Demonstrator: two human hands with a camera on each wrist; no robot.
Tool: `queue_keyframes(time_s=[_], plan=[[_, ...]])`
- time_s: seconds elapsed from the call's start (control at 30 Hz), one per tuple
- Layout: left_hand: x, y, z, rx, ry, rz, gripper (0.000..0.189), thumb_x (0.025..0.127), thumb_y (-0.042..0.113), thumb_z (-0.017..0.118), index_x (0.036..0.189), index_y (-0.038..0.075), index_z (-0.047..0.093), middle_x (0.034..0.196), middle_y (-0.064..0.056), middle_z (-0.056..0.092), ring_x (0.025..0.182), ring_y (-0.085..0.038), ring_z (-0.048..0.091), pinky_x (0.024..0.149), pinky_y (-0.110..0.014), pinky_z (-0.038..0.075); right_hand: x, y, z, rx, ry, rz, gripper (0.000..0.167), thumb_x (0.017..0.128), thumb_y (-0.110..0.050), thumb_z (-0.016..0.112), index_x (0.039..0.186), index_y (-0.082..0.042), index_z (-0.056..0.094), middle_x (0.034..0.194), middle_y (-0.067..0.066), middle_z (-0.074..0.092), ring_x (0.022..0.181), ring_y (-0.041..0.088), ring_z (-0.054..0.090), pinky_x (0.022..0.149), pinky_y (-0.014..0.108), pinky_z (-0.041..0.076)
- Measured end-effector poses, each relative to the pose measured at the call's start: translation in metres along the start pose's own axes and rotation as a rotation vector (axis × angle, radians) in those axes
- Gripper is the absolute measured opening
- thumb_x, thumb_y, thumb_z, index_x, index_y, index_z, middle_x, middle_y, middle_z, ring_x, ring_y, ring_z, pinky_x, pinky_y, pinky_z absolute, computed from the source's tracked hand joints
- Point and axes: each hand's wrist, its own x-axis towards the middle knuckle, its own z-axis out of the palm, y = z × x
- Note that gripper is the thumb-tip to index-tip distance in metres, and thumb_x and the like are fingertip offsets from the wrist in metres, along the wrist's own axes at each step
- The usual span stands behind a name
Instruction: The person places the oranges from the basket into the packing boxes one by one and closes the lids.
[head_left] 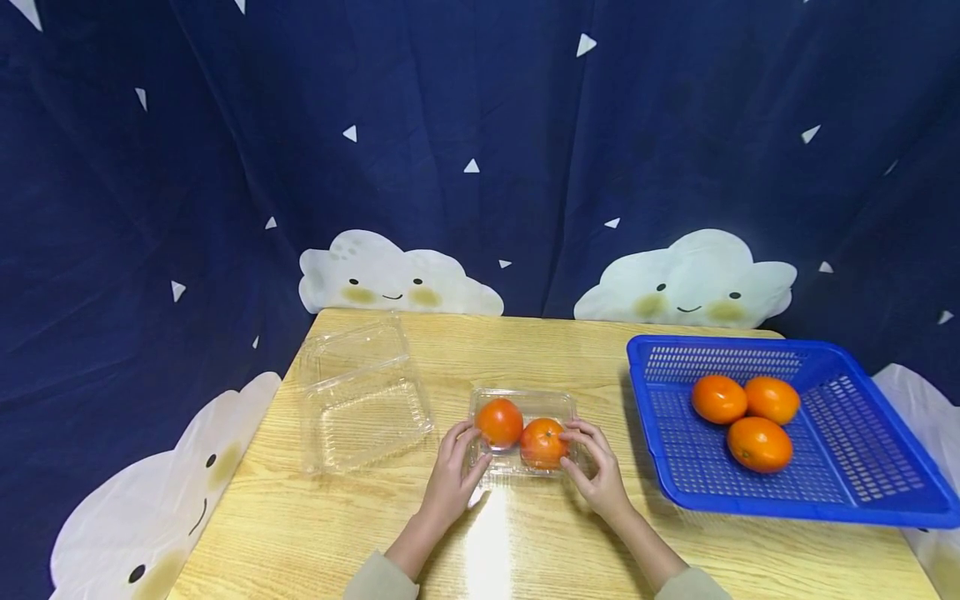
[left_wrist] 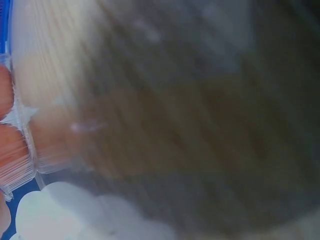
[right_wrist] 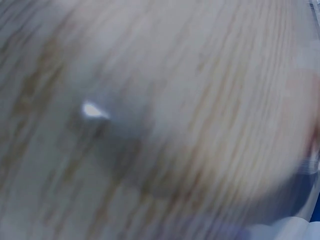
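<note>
Two round orange-red fruits, a left one (head_left: 499,422) and a right one (head_left: 543,443) with a small stem mark, sit side by side in a clear plastic container (head_left: 525,398) in the head view. My left hand (head_left: 447,477) holds the container's left end, its fingertips close to the left fruit. From the other side my right hand (head_left: 602,477) grips the right end, with fingertips at the right fruit. The left wrist view catches part of the container (left_wrist: 20,172) at its left edge. The right wrist view is mostly blurred wood grain.
Left of the hands lies another clear container (head_left: 367,408) with its lid open. A blue plastic basket (head_left: 795,510) with three orange fruits (head_left: 760,444) stands at the right. Behind the wooden table (head_left: 300,533) hangs a dark blue curtain (head_left: 480,108) with cloud pictures.
</note>
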Motion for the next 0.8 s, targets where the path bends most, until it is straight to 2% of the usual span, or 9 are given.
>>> queue_keyframes(time_s=[0.23,0.47,0.57,0.67,0.8], plan=[[-0.003,-0.001,0.0,-0.013,-0.013,-0.001,0.04,0.088,0.024,0.059,0.121,0.003,0.05,0.128,-0.013,0.042,0.118,-0.029,0.042,0.091,-0.045,0.043,-0.002,0.001,0.001,0.021,0.006,-0.001,0.034,0.064,0.023,0.06,0.097,0.016,0.057,0.106,0.038,0.045,0.111,0.045,0.041,0.105,0.026,0.027],[-0.004,-0.001,0.001,-0.031,-0.011,-0.01,0.041,0.089,0.021,0.058,0.124,0.002,0.049,0.13,-0.012,0.041,0.119,-0.029,0.042,0.091,-0.044,0.043,-0.005,0.001,0.001,0.038,-0.003,0.051,0.032,0.069,0.023,0.057,0.1,0.016,0.056,0.111,0.039,0.043,0.11,0.053,0.034,0.105,0.024,0.026],[-0.005,-0.002,0.0,-0.044,-0.017,-0.008,0.039,0.09,0.017,0.055,0.125,0.001,0.047,0.131,-0.012,0.04,0.119,-0.029,0.041,0.092,-0.045,0.042,-0.007,0.0,0.0,0.089,-0.018,0.085,0.031,0.072,0.025,0.05,0.102,0.018,0.054,0.114,0.04,0.041,0.115,0.052,0.032,0.105,0.024,0.026],[-0.006,-0.002,-0.001,-0.061,-0.02,-0.006,0.037,0.09,0.008,0.051,0.125,-0.001,0.047,0.131,-0.012,0.04,0.12,-0.029,0.041,0.093,-0.046,0.041,-0.008,0.001,-0.002,0.148,-0.023,0.1,0.032,0.073,0.028,0.044,0.103,0.021,0.052,0.117,0.04,0.039,0.122,0.044,0.033,0.105,0.024,0.026],[-0.007,-0.002,-0.002,-0.075,-0.013,-0.01,0.04,0.085,0.0,0.048,0.124,-0.001,0.048,0.13,-0.014,0.042,0.121,-0.027,0.041,0.095,-0.044,0.04,-0.012,0.005,-0.003,0.177,-0.007,0.111,0.035,0.07,0.03,0.043,0.103,0.021,0.053,0.117,0.042,0.04,0.122,0.04,0.036,0.102,0.023,0.03]])
